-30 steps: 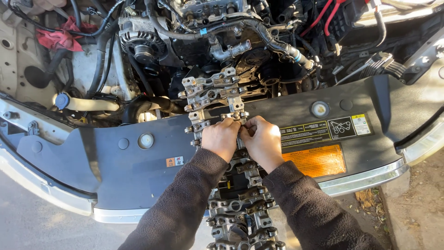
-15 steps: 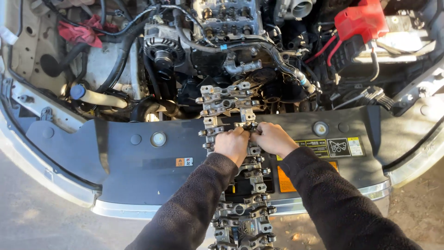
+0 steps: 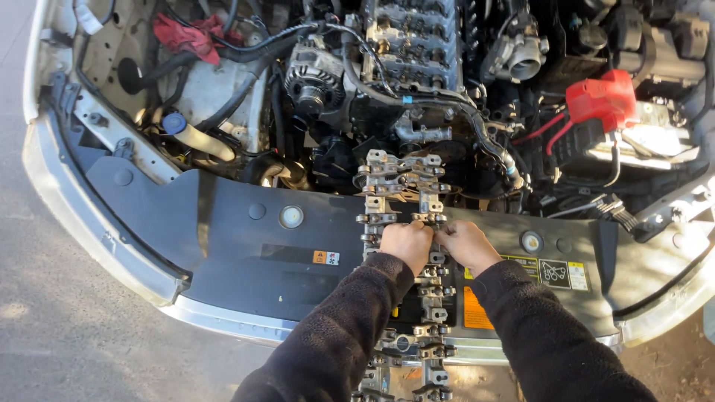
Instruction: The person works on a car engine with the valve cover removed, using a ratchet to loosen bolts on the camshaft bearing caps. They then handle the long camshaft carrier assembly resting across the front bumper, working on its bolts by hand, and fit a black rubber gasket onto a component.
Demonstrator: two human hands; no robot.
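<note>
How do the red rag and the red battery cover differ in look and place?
The red rag is soft, crumpled cloth lying far left in the bay; the red battery cover is rigid, boxy plastic at right, with cables running from it. Both are red and sit beyond the hands.

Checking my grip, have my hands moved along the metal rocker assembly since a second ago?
No. Both hands grip the same stretch of the rocker assembly, just left of the yellow label.

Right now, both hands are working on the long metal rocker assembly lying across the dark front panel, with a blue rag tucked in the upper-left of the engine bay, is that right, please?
Nearly: the rag is red, not blue, as the head view shows. The rest holds: left hand and right hand both work on the long metal rocker assembly lying across the dark front panel.
</note>
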